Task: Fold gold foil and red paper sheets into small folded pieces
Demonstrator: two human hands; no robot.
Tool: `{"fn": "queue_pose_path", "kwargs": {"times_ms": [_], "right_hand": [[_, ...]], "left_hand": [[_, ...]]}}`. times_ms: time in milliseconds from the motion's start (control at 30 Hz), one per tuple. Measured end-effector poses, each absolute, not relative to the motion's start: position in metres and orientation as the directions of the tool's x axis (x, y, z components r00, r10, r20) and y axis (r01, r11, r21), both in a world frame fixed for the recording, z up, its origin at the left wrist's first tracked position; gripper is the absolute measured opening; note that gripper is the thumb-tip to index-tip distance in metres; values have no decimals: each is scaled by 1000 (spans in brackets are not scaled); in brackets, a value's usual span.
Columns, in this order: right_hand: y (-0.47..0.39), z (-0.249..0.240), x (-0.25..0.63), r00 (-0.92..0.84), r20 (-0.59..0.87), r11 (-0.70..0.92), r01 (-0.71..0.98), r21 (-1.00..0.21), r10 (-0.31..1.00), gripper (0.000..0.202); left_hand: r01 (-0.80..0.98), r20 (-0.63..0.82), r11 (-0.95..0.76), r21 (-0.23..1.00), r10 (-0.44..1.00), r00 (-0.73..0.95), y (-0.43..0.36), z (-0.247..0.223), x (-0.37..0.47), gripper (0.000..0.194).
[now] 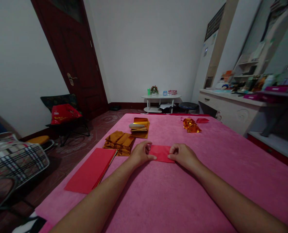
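A small folded piece of red paper [161, 153] lies low over the pink cloth in front of me. My left hand [143, 152] pinches its left end between thumb and fingers. At the right end, my right hand [180, 153] grips it the same way, fingers curled. Left of my left hand rests a pile of folded gold paper [120, 142]. Just behind that is a stack of gold foil sheets [140, 132] with a pale, oblong object [137, 126] on top. A stack of larger red paper sheets [91, 170] lies beside my left forearm.
Crumpled gold foil [191, 125] and a small red piece [202, 120] lie at the table's far right. The pink cloth [221, 161] covers the table. A dresser [231, 105] with bottles stands on the right; a chair with a red bag [64, 113] stands left.
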State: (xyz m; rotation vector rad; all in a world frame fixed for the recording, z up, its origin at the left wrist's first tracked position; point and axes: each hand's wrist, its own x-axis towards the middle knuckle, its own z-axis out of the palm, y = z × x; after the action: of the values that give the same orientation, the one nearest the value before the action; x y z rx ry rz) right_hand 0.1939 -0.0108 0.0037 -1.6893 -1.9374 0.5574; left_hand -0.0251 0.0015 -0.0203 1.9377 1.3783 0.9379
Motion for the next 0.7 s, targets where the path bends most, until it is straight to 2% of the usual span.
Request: {"fn": "queue_pose_path", "kwargs": {"times_ms": [233, 367, 467, 600, 700], "right_hand": [[-10, 0, 192, -77, 110, 134, 635, -760, 991, 7], [-12, 0, 188, -91, 15, 57, 473, -879, 996, 11], [-13, 5, 186, -121, 25, 63, 320, -945, 992, 15], [-13, 15, 186, -106, 156, 175, 213, -961, 982, 18], [-13, 22, 188, -106, 240, 257, 205, -944, 965, 18]], "left_hand": [[544, 220, -306, 782, 951, 218, -1, -18, -24, 71], [538, 219, -303, 787, 952, 216, -1, -18, -25, 73], [498, 231, -297, 814, 954, 191, 0, -20, -25, 76], [334, 218, -240, 912, 971, 101, 1, -19, -25, 73], [109, 160, -177, 978, 976, 146, -3, -12, -23, 60]]}}
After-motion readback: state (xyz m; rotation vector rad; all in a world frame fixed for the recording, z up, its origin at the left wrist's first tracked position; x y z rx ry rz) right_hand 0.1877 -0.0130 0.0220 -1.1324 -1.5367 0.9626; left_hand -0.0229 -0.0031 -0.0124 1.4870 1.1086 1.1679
